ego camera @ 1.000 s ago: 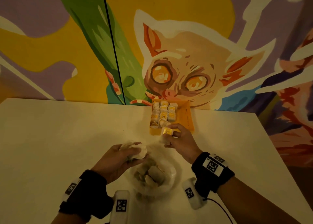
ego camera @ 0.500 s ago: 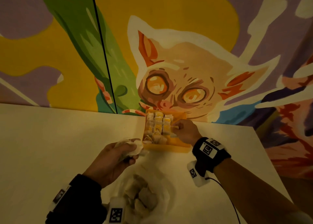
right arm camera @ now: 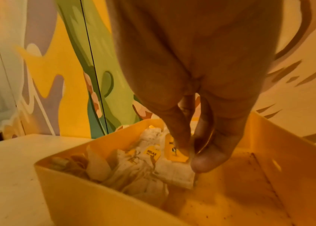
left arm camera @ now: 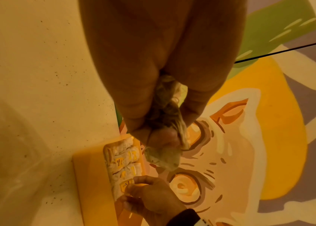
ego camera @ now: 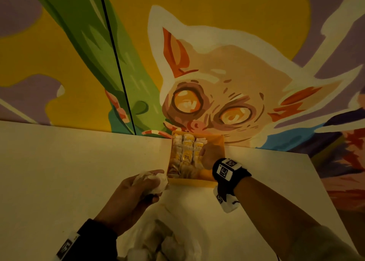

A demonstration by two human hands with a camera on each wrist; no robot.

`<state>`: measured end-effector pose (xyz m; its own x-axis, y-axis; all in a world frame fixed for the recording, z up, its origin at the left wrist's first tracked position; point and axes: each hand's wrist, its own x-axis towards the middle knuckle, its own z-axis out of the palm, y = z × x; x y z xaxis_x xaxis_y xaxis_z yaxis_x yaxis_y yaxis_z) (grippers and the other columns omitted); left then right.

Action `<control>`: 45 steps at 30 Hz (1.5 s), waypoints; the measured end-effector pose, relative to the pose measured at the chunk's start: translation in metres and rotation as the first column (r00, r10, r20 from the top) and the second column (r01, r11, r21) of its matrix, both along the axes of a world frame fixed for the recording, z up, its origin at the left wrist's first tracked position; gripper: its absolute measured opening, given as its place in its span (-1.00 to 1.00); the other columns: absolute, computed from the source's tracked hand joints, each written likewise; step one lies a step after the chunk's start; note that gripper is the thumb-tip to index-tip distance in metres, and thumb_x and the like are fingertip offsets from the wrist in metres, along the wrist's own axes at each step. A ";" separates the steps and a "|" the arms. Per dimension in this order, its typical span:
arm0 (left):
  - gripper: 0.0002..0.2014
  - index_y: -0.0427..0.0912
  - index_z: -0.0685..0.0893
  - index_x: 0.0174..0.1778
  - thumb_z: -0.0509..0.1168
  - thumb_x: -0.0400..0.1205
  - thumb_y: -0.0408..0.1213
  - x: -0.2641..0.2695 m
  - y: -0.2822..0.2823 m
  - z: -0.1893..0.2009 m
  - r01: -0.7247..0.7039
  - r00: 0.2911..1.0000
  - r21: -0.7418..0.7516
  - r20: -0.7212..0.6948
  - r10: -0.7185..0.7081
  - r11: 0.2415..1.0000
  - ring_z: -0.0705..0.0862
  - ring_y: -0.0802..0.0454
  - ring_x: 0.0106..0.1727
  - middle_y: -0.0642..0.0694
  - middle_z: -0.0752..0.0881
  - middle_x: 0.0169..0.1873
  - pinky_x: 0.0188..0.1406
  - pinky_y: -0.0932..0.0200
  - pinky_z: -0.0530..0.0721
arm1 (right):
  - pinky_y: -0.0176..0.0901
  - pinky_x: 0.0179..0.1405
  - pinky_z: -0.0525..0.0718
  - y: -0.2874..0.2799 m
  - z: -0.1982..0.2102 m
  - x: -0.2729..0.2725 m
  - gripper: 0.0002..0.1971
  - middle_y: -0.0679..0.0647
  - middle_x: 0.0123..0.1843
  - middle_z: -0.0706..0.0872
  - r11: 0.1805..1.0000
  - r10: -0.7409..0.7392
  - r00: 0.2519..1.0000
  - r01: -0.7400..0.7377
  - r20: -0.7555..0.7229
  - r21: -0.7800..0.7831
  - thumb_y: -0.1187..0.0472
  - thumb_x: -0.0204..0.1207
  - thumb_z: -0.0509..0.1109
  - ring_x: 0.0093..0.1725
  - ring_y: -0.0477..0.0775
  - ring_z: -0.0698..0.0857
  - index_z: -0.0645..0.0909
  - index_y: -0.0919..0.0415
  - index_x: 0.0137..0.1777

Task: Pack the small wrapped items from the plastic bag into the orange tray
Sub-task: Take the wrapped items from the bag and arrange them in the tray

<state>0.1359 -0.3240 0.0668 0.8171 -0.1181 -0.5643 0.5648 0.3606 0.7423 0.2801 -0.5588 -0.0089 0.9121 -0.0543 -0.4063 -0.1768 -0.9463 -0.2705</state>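
Observation:
The orange tray (ego camera: 189, 182) stands at the table's far edge against the wall, its left part filled with rows of white wrapped items (ego camera: 186, 152) with yellow tags. My right hand (ego camera: 202, 152) reaches into the tray and pinches one yellow-tagged wrapped item (right arm camera: 174, 154) between thumb and fingers, at the right of the rows. My left hand (ego camera: 156, 181) hovers by the tray's near left corner and grips a crumpled bunch of wrapped items (left arm camera: 163, 157). The clear plastic bag (ego camera: 164, 241) lies open below my hands with several items inside.
The white table (ego camera: 79, 172) runs wide to the left, and its right edge slants close to my right forearm. A painted mural wall (ego camera: 217, 63) stands directly behind the tray. The tray's right half (right arm camera: 240, 183) shows bare orange floor.
My right hand carried its tagged item from in front of the tray into the tray. My left hand rose from the bag toward the tray's near left corner, still gripping its bunch.

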 end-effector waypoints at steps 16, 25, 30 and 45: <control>-0.79 -0.29 0.76 0.09 0.29 0.60 -0.46 -0.003 -0.008 -0.002 0.043 0.999 -0.023 -0.019 -0.043 0.999 0.69 -0.21 -0.09 -0.40 0.72 0.09 -0.22 0.10 0.69 | 0.13 0.30 0.61 0.002 -0.009 0.014 -0.90 0.23 0.26 0.69 0.994 0.064 0.997 -0.067 -0.032 -0.091 0.16 0.50 0.37 0.28 0.29 0.64 0.53 0.04 -0.02; -0.61 -0.34 0.76 0.13 0.38 0.37 -0.37 -0.007 -0.006 0.004 -0.044 0.999 -0.170 0.003 0.046 0.984 0.66 -0.13 -0.23 -0.36 0.74 -0.04 -0.35 0.16 0.69 | -0.30 -0.30 0.66 0.019 0.040 -0.038 -0.94 0.05 -0.02 0.77 0.833 -0.221 0.966 0.116 0.132 0.542 0.20 0.59 0.41 -0.16 -0.01 0.74 0.63 0.08 0.03; -0.73 -0.35 0.75 0.14 0.33 0.53 -0.45 -0.013 -0.010 0.002 -0.079 0.996 -0.098 0.029 0.082 0.992 0.70 -0.10 -0.18 -0.30 0.77 -0.02 -0.35 0.15 0.68 | -0.05 -0.14 0.79 0.054 0.091 -0.116 -0.76 0.12 0.01 0.79 0.376 -0.035 0.967 0.248 -0.254 0.893 0.01 0.56 0.39 -0.10 0.09 0.80 0.69 0.14 0.10; -0.69 -0.38 0.73 0.09 0.25 0.70 -0.18 -0.035 -0.013 0.012 -0.040 0.999 0.043 -0.027 0.042 0.998 0.65 -0.04 -0.34 -0.27 0.71 -0.25 -0.34 0.07 0.64 | 0.01 -0.06 0.83 0.069 0.088 -0.168 -0.93 0.18 -0.09 0.76 0.367 -0.217 0.967 0.208 -0.134 0.906 0.35 0.45 0.55 -0.18 0.12 0.83 0.72 0.26 -0.11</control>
